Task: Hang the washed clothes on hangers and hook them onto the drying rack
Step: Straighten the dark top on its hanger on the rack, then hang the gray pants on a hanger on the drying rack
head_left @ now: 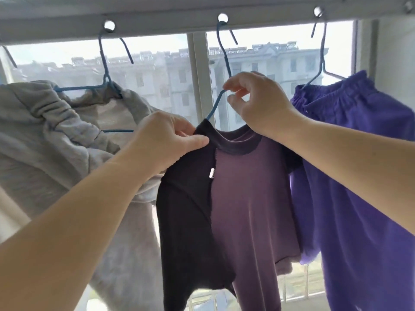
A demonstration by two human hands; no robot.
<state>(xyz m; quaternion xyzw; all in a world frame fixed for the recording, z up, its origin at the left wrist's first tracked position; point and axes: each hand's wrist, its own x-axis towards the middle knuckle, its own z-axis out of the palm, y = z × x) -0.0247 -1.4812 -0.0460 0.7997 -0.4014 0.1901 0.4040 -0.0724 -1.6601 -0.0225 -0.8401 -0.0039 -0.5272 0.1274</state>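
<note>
Hanging from the drying rack [157, 23] by a blue hanger [224, 63] hooked through the middle hole, the mauve shirt [247, 187] is not yet settled: in the head view, the only one, its dark neckband is bunched on the hanger's left arm. The left hand [166, 140] pinches that neckband between thumb and curled fingers, and the right hand [258, 102] pinches the hanger wire just below the twist with thumb and forefinger, its other fingers loosely curled. The main risk, as I judge it, is a hard tug on the collar swinging the hanger and lifting its open hook out of the hole, dropping shirt and hanger together. Damp knit could also stretch at the neck, or slide off the sloping arm if left lopsided. The grey garment [56, 135] to the left touches the left forearm, and the purple shorts [359, 176] hang close on the right, so a wide swing might knock either one.
</note>
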